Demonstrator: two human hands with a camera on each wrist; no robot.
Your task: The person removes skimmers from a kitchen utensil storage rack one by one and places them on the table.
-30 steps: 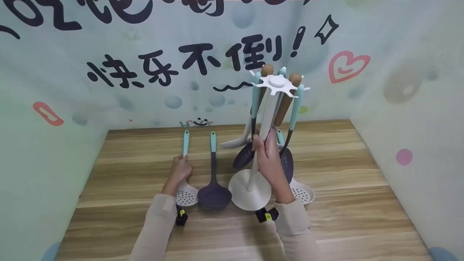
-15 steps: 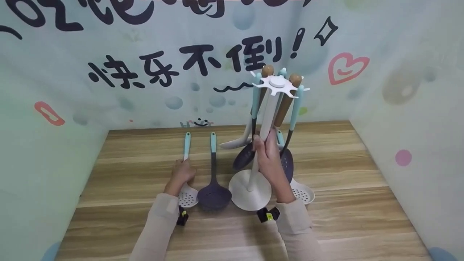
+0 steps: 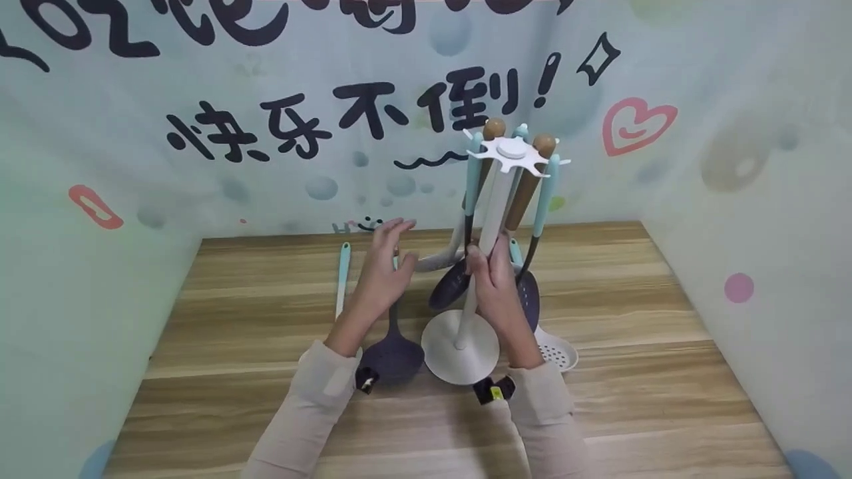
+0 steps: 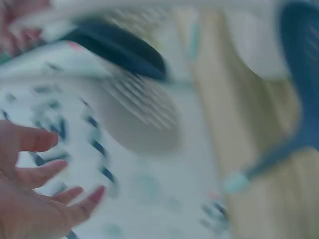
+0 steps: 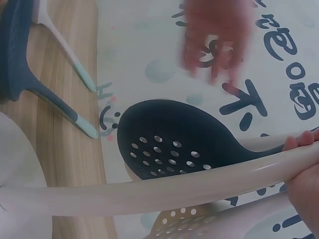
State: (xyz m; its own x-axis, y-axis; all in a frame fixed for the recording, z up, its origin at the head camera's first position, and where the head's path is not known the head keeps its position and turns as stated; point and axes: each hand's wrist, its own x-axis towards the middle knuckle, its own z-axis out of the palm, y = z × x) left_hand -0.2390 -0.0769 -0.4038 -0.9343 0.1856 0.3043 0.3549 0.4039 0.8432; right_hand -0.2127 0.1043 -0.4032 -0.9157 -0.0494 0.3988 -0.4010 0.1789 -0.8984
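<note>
My right hand (image 3: 496, 286) grips the pole of a white utensil stand (image 3: 459, 346). From its hooked top hang several utensils with light blue or wooden handles, among them a dark slotted spoon (image 5: 169, 137). My left hand (image 3: 383, 276) is raised with fingers spread and holds nothing. In the head view it overlaps the handle of a dark, wide-headed skimmer (image 3: 393, 359) lying left of the base. Farther left lies a utensil with a light blue and white handle (image 3: 343, 266); my left arm hides its head. The left wrist view is blurred.
On the wooden tabletop (image 3: 632, 412), a white perforated skimmer (image 3: 558, 351) lies right of the stand, partly behind my right arm. A printed cloth backdrop (image 3: 266, 186) rises behind the table, with side walls left and right.
My left hand has let go of the white skimmer at the far left and moved up and to the right, its fingers spreading. The right hand and the stand stay in place.
</note>
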